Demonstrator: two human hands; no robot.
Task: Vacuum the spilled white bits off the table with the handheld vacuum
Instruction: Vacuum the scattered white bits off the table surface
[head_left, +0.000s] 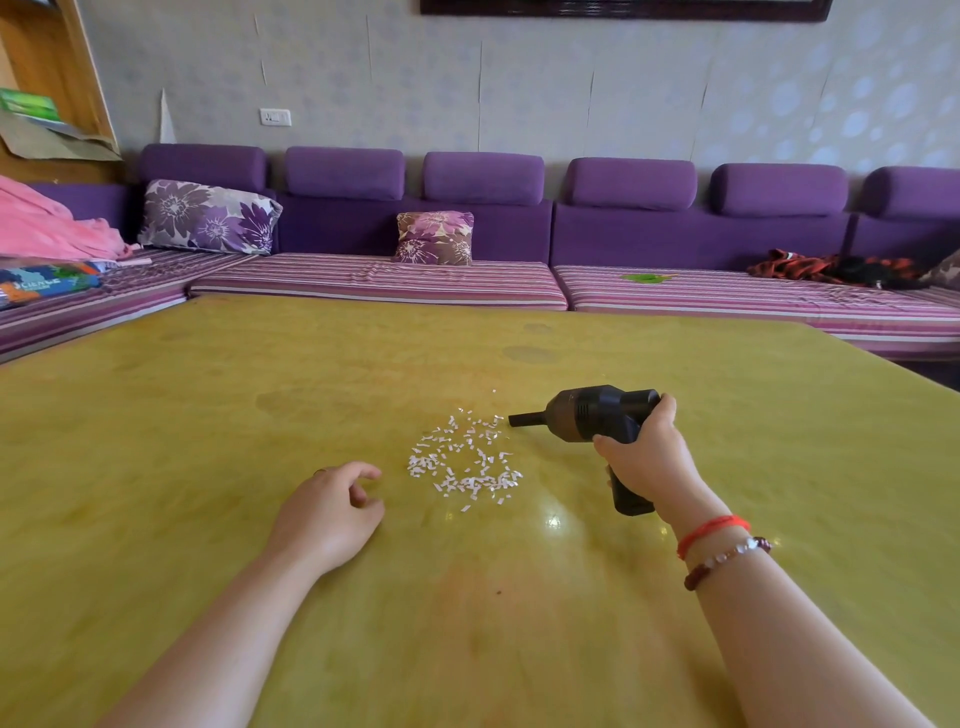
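Note:
A patch of small white bits lies scattered on the yellow-green table, near its middle. My right hand grips the handle of a black handheld vacuum. Its narrow nozzle points left and touches the upper right edge of the patch. My left hand rests on the table just left of the bits, fingers loosely curled, holding nothing.
A long purple sofa with striped seats runs behind the table's far edge, with two flowered cushions on it. A pink cloth lies at the far left, dark clothing at the far right.

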